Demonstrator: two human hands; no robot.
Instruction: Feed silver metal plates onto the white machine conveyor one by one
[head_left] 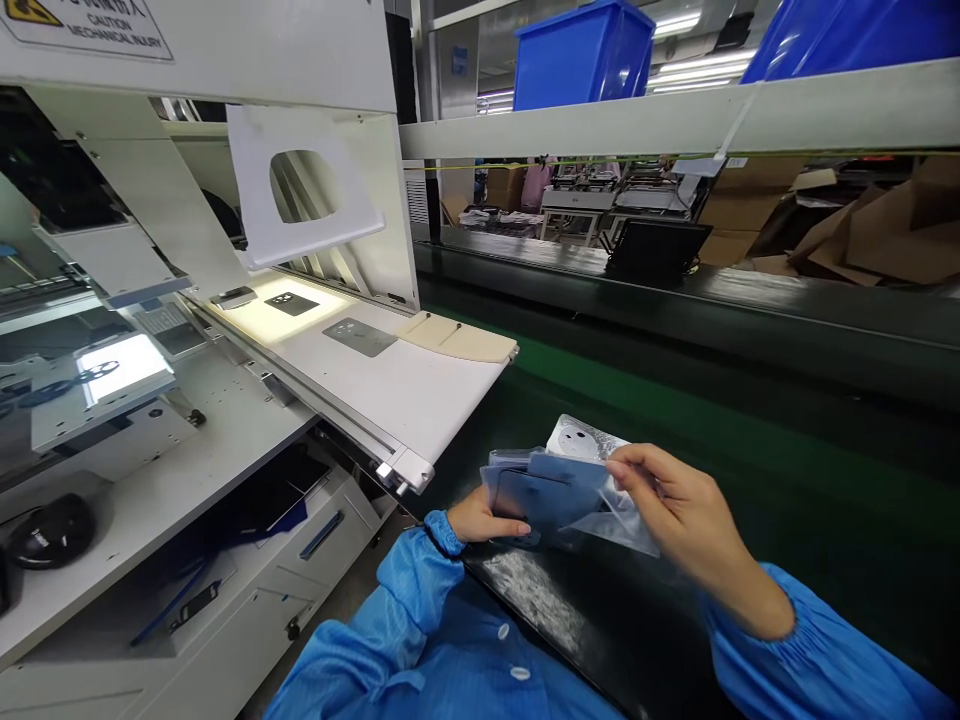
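Observation:
My left hand (487, 517) is closed on the left end of a small stack of thin bluish panels (551, 490), with the thumb across the front. Clear plastic film (622, 525) hangs loose from the stack's right side. My right hand (675, 500) pinches the film at the upper right corner, thumb against fingertips. Behind the stack lies a white panel (581, 438) with round camera holes, partly hidden. On the machine's white belt (390, 400) to the left lie a grey phone back panel (360, 337) and a darker phone back panel (291, 303), the darker one under bright light.
A white machine (210, 50) with a caution label stands at the left, its belt ending near my left hand. A dark green conveyor (787, 440) runs beneath my hands. Blue bins (585, 55) sit on an overhead rail (675, 118). A black mouse (52, 530) rests at lower left.

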